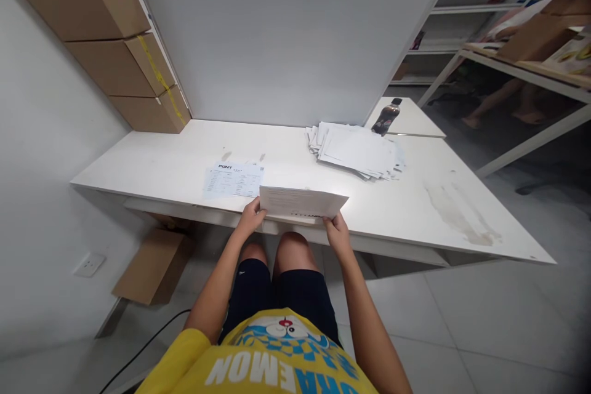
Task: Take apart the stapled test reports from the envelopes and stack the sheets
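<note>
A white sheet of paper (302,202) with faint print stands tilted up at the table's front edge. My left hand (252,217) is closed on its left end, and my right hand (337,231) grips its lower right corner. To the left, a printed form (235,179) marked "PONY" lies flat on the white table (277,151), near my left hand. Farther back on the right sits an untidy pile of papers (357,149), its top sheet blank.
A whiteboard (295,43) stands along the table's back. Stacked cardboard boxes (133,68) rise at the back left. Behind the papers is a dark drink bottle (386,116). Another cardboard box (150,265) is on the floor. A person's legs (503,101) show under a far desk.
</note>
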The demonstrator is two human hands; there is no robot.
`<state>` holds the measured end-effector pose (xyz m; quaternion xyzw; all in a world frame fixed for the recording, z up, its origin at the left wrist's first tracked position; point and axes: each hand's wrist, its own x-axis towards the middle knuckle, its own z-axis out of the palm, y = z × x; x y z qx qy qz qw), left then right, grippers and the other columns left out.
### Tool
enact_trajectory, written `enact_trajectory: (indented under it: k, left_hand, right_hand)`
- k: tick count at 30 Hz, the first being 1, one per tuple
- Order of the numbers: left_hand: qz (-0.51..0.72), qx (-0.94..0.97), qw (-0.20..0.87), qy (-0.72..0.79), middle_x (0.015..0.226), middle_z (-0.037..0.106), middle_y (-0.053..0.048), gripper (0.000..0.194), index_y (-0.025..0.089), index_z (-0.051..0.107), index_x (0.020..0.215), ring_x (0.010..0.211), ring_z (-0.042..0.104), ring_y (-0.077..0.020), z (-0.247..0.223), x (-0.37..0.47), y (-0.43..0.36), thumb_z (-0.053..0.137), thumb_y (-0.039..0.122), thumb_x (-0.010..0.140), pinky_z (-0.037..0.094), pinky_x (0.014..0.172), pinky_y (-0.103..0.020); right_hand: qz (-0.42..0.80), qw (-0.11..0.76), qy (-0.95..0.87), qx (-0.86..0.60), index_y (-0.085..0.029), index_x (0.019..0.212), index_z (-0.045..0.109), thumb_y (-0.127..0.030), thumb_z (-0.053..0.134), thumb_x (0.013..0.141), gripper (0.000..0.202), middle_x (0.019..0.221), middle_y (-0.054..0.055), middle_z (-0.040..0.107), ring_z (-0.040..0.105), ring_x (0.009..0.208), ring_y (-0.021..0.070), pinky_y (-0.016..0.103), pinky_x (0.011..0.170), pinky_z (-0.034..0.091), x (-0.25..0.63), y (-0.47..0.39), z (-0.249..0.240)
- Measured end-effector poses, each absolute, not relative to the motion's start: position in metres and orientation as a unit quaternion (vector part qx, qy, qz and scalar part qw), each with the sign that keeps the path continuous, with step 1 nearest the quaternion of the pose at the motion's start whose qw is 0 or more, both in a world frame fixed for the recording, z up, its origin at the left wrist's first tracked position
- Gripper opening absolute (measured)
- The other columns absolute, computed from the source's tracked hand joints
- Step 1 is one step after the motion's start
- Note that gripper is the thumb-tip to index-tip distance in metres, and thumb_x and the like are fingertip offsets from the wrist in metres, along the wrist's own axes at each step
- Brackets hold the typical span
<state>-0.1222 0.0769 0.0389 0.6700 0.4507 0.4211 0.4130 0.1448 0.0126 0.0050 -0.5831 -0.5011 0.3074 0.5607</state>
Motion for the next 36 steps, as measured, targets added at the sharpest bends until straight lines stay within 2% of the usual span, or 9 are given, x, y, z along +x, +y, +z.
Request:
enact_trajectory:
  k: [5, 11, 16, 21, 25, 28, 32, 36]
  left_hand:
    - [0.426, 0.684, 0.406, 0.431, 0.106, 0.068, -0.005, 0.046, 0.017, 0.062, 0.111, 0.096, 0.061, -0.0194, 0.039, -0.122, 0.077, 0.047, 0.008, 0.069, 0.046, 0.090, -0.034]
    - [0.415, 0.689, 0.386, 0.452, 0.095, 0.068, -0.003, 0.044, 0.018, 0.063, 0.107, 0.091, 0.061, -0.0187, 0.038, -0.123, 0.075, 0.047, 0.007, 0.067, 0.047, 0.086, -0.032]
    - [0.433, 0.664, 0.427, 0.435, 0.099, 0.068, -0.004, 0.038, 0.018, 0.063, 0.104, 0.091, 0.061, -0.0191, 0.042, -0.122, 0.075, 0.052, 0.011, 0.068, 0.046, 0.087, -0.033]
    - [0.486, 0.584, 0.492, 0.425, 0.091, 0.069, -0.005, 0.022, 0.016, 0.062, 0.094, 0.088, 0.062, -0.0204, 0.056, -0.120, 0.061, 0.058, 0.027, 0.075, 0.047, 0.083, -0.034]
    - [0.485, 0.510, 0.545, 0.456, 0.100, 0.070, -0.010, 0.035, 0.016, 0.064, 0.100, 0.094, 0.063, -0.0254, 0.045, -0.120, 0.021, 0.066, 0.038, 0.073, 0.049, 0.081, -0.036]
    - [0.451, 0.445, 0.600, 0.488, 0.095, 0.071, -0.011, 0.040, 0.015, 0.066, 0.097, 0.089, 0.065, -0.0273, 0.024, -0.118, -0.012, 0.071, 0.043, 0.068, 0.049, 0.078, -0.037]
    - [0.417, 0.452, 0.625, 0.480, 0.084, 0.068, -0.005, 0.033, 0.018, 0.065, 0.087, 0.079, 0.062, -0.0209, 0.012, -0.108, -0.031, 0.065, 0.048, 0.073, 0.047, 0.073, -0.032]
    - [0.355, 0.502, 0.628, 0.478, 0.065, 0.057, 0.001, 0.033, 0.018, 0.057, 0.068, 0.065, 0.054, -0.0152, 0.024, -0.091, -0.021, 0.062, 0.050, 0.074, 0.041, 0.061, -0.025]
  right_hand:
    - [0.338, 0.557, -0.495, -0.575, -0.019, 0.120, 0.053, -0.036, 0.049, 0.078, 0.046, 0.113, 0.009, 0.064, 0.056, 0.107, 0.0255, 0.042, 0.096, 0.041, 0.148, 0.012, 0.006]
    - [0.331, 0.560, -0.495, -0.575, -0.019, 0.117, 0.055, -0.037, 0.050, 0.079, 0.043, 0.114, 0.009, 0.064, 0.056, 0.108, 0.0260, 0.042, 0.096, 0.040, 0.148, 0.009, 0.006]
    - [0.338, 0.573, -0.489, -0.564, -0.019, 0.116, 0.056, -0.040, 0.052, 0.078, 0.043, 0.116, 0.010, 0.064, 0.055, 0.110, 0.0258, 0.041, 0.095, 0.042, 0.145, 0.010, 0.010]
    - [0.362, 0.582, -0.470, -0.556, -0.018, 0.107, 0.060, -0.038, 0.055, 0.074, 0.039, 0.106, 0.009, 0.068, 0.058, 0.104, 0.0270, 0.041, 0.092, 0.044, 0.144, 0.001, 0.017]
    - [0.434, 0.499, -0.469, -0.586, -0.019, 0.099, 0.065, -0.027, 0.055, 0.068, 0.034, 0.095, 0.006, 0.070, 0.062, 0.089, 0.0267, 0.038, 0.080, 0.048, 0.146, -0.035, 0.014]
    - [0.465, 0.465, -0.429, -0.619, -0.020, 0.093, 0.068, -0.020, 0.051, 0.060, 0.037, 0.091, 0.004, 0.071, 0.063, 0.086, 0.0270, 0.036, 0.075, 0.049, 0.149, -0.067, 0.006]
    - [0.464, 0.506, -0.341, -0.642, -0.020, 0.093, 0.067, -0.020, 0.052, 0.057, 0.040, 0.088, 0.004, 0.071, 0.064, 0.083, 0.0258, 0.033, 0.070, 0.050, 0.158, -0.093, 0.001]
    - [0.425, 0.540, -0.279, -0.671, -0.019, 0.090, 0.066, -0.022, 0.054, 0.055, 0.037, 0.085, 0.004, 0.072, 0.064, 0.079, 0.0249, 0.031, 0.066, 0.050, 0.170, -0.095, 0.009]
